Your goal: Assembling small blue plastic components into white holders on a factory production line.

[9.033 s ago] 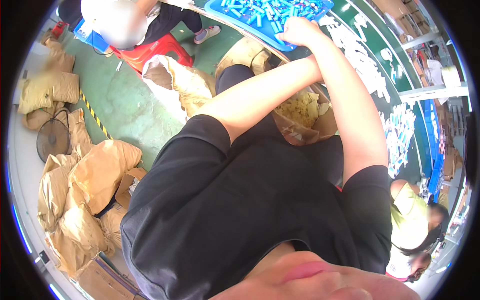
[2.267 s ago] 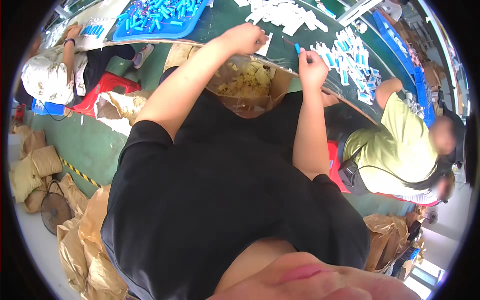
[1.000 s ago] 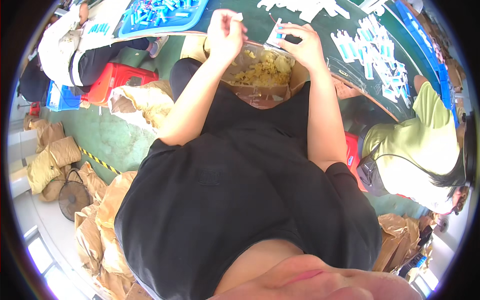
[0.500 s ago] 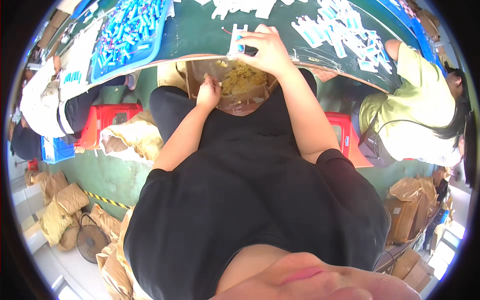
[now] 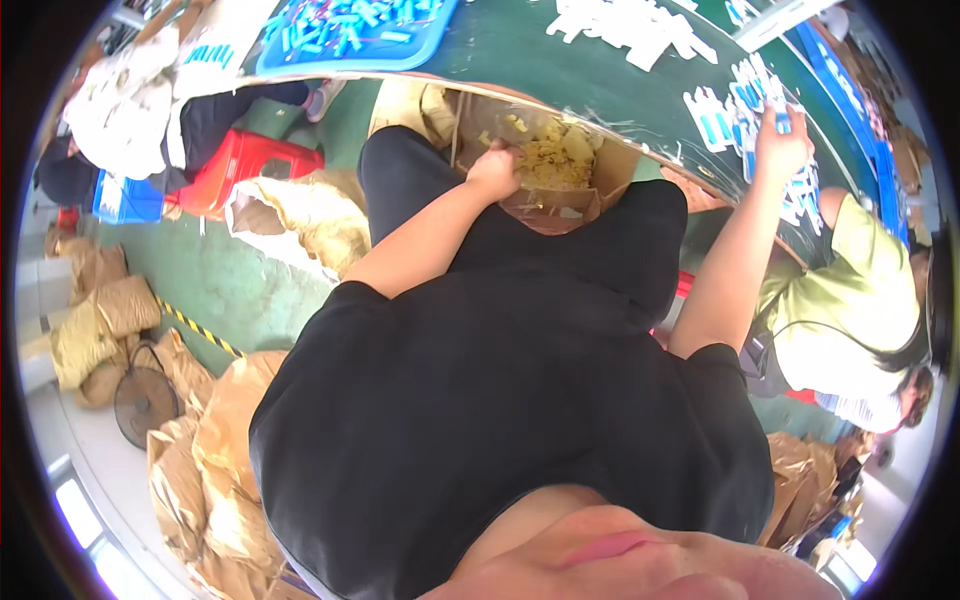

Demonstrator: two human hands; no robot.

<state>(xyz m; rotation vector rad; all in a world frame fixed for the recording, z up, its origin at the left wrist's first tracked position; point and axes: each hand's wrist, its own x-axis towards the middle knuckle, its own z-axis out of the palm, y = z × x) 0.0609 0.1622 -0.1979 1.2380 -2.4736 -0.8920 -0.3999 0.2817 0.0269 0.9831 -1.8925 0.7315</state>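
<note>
My right hand [image 5: 785, 148] reaches over the pile of white holders with blue cylinders [image 5: 750, 100] on the right of the green table. Its fingers close around one white-and-blue holder [image 5: 783, 122] among the others. My left hand [image 5: 496, 171] is curled closed in front of my lap, at the edge of an open cardboard box [image 5: 610, 170] with yellow scraps [image 5: 558, 155]. Whatever its fingers hold, if anything, is hidden.
A blue tray [image 5: 420, 62] of loose blue cylinders stands at the back left. White empty-looking holders [image 5: 635, 30] lie at the far middle. People sit on both sides, the right one in a light green shirt [image 5: 860, 250]. Paper sacks [image 5: 225, 430] stand behind me.
My right hand has carried the white holder from the table's front middle to the right-hand pile. My left hand's fingers have curled in. The view has swung right.
</note>
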